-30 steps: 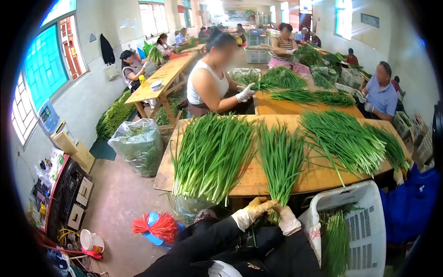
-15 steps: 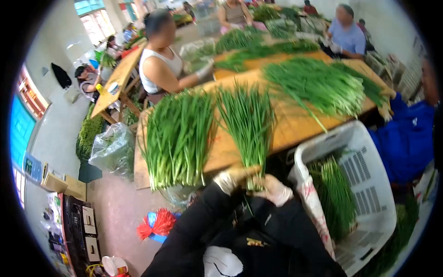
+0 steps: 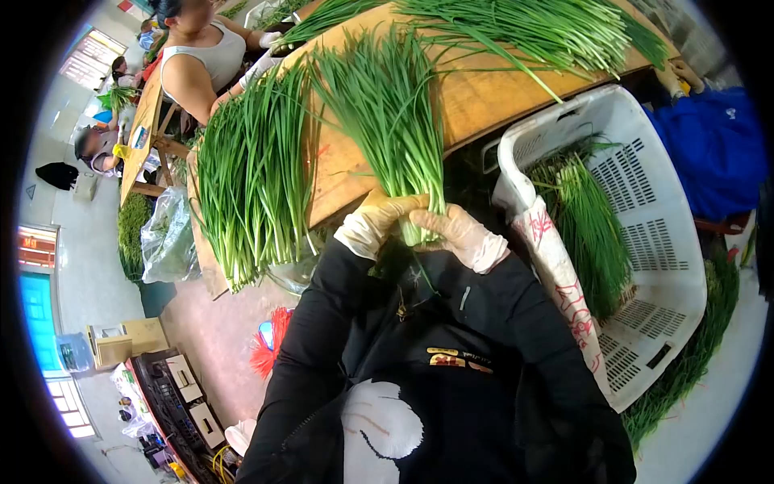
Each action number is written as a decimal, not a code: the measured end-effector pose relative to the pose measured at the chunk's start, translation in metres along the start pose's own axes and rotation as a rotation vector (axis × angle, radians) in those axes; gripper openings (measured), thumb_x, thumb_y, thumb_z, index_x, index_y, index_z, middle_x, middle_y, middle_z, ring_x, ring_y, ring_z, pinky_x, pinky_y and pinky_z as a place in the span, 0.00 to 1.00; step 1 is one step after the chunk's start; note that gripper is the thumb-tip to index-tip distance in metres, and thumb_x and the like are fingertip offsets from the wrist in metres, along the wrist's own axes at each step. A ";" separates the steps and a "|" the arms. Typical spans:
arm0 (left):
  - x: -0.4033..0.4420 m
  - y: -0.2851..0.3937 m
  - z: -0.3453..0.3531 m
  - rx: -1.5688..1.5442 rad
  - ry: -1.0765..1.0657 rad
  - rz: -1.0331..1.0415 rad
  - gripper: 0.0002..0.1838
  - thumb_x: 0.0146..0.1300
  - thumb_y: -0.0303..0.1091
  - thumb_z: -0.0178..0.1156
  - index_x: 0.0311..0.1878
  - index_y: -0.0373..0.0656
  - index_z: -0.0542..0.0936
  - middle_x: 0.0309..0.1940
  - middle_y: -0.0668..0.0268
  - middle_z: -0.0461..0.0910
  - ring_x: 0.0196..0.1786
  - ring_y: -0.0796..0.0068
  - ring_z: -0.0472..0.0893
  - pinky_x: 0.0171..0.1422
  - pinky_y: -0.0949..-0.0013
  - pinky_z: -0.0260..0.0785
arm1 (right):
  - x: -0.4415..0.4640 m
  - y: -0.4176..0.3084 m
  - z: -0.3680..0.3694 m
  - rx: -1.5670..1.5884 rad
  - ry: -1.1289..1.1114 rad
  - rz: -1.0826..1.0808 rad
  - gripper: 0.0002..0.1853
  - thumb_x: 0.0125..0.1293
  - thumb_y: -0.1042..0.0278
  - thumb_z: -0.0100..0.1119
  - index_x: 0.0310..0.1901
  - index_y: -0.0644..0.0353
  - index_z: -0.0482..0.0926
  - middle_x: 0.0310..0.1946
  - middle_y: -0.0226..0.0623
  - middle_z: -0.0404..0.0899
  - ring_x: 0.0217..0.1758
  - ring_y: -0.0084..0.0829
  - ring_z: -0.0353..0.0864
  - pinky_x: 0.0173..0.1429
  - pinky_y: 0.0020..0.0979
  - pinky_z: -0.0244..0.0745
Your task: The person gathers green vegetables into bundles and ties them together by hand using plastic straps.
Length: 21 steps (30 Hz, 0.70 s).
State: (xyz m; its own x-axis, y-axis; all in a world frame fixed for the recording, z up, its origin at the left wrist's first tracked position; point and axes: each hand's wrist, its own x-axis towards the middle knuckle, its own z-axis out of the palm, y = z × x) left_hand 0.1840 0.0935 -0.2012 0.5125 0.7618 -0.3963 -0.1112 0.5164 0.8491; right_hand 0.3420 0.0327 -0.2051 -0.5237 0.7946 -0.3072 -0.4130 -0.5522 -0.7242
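Light: we see bright daylight at the left windows [image 3: 95, 58].
Edges: our view bends, ringed in black.
Faces: blurred.

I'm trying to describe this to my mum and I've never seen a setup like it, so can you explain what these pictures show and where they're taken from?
There's no robot here. All three pictures come from one camera on a person's head, looking forward and down, so the black sleeves are the wearer's own arms.

The gloved left hand and gloved right hand hold a bunch of long green stalks by its pale ends, with the leaves over a wooden table.

On that table, a pile of greens lies to the left and another heap farther off to the right. Beside the table on the right, a white plastic crate holds more greens. A co-worker is at the upper left.
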 end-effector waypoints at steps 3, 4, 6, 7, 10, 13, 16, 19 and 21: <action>-0.008 0.004 0.005 -0.042 -0.078 0.071 0.16 0.59 0.37 0.59 0.48 0.40 0.74 0.37 0.64 0.79 0.34 0.74 0.79 0.36 0.70 0.74 | 0.001 -0.002 -0.006 0.104 0.002 0.041 0.20 0.60 0.57 0.55 0.49 0.62 0.71 0.42 0.36 0.77 0.45 0.30 0.77 0.51 0.40 0.73; -0.007 0.002 0.001 -0.169 -0.150 -0.066 0.20 0.63 0.45 0.52 0.50 0.41 0.72 0.39 0.65 0.78 0.36 0.75 0.79 0.37 0.72 0.74 | 0.002 0.000 -0.011 0.231 -0.039 0.056 0.20 0.60 0.58 0.55 0.49 0.62 0.71 0.42 0.37 0.77 0.45 0.32 0.77 0.52 0.43 0.72; -0.012 0.005 0.008 -0.147 -0.060 -0.092 0.23 0.63 0.53 0.48 0.48 0.41 0.72 0.36 0.66 0.77 0.34 0.76 0.77 0.38 0.73 0.70 | 0.000 -0.002 -0.012 0.337 -0.132 0.060 0.20 0.60 0.60 0.55 0.50 0.63 0.70 0.43 0.39 0.76 0.48 0.36 0.76 0.52 0.49 0.72; -0.010 0.002 0.004 -0.105 -0.058 -0.121 0.24 0.64 0.54 0.46 0.48 0.42 0.73 0.36 0.67 0.77 0.33 0.77 0.76 0.36 0.75 0.69 | 0.002 0.000 -0.011 0.338 -0.133 0.065 0.20 0.60 0.60 0.55 0.50 0.63 0.70 0.43 0.39 0.76 0.48 0.36 0.76 0.52 0.49 0.72; -0.001 -0.010 -0.001 -0.170 -0.112 -0.102 0.24 0.64 0.55 0.44 0.44 0.42 0.74 0.31 0.68 0.76 0.29 0.79 0.74 0.31 0.75 0.67 | 0.007 0.002 -0.007 0.172 -0.055 0.067 0.23 0.59 0.59 0.56 0.50 0.67 0.70 0.42 0.46 0.76 0.43 0.36 0.78 0.47 0.36 0.75; -0.011 0.005 0.009 -0.462 -0.321 -0.103 0.32 0.60 0.60 0.47 0.49 0.36 0.73 0.40 0.58 0.78 0.38 0.69 0.78 0.40 0.68 0.72 | 0.013 -0.006 -0.013 0.266 -0.387 0.115 0.29 0.58 0.55 0.56 0.51 0.75 0.67 0.41 0.50 0.76 0.40 0.35 0.79 0.41 0.28 0.75; -0.005 0.000 0.018 -0.775 -0.473 -0.089 0.42 0.57 0.63 0.46 0.62 0.35 0.59 0.61 0.46 0.60 0.58 0.54 0.68 0.62 0.57 0.61 | 0.016 0.004 -0.008 0.376 -0.428 0.179 0.33 0.58 0.52 0.55 0.51 0.80 0.66 0.42 0.54 0.75 0.37 0.33 0.78 0.37 0.25 0.72; -0.005 -0.007 0.029 -0.983 -0.456 -0.028 0.33 0.62 0.47 0.49 0.63 0.32 0.57 0.52 0.52 0.71 0.52 0.61 0.74 0.61 0.59 0.63 | 0.010 0.019 -0.006 0.367 -0.335 0.136 0.32 0.60 0.44 0.49 0.46 0.74 0.71 0.37 0.51 0.78 0.32 0.32 0.80 0.36 0.25 0.74; 0.001 -0.014 0.027 -0.901 -0.417 0.007 0.29 0.62 0.41 0.50 0.62 0.32 0.58 0.42 0.58 0.77 0.45 0.66 0.77 0.59 0.62 0.66 | -0.014 -0.004 0.000 0.071 -0.324 0.186 0.34 0.59 0.36 0.46 0.47 0.64 0.71 0.32 0.44 0.79 0.34 0.32 0.80 0.37 0.28 0.76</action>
State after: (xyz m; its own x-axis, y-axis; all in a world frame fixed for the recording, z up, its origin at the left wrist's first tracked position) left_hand 0.2095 0.0763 -0.2042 0.7485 0.6569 -0.0910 -0.6326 0.7484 0.1996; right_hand 0.3507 0.0239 -0.1980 -0.7982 0.5644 -0.2104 -0.3335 -0.7050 -0.6259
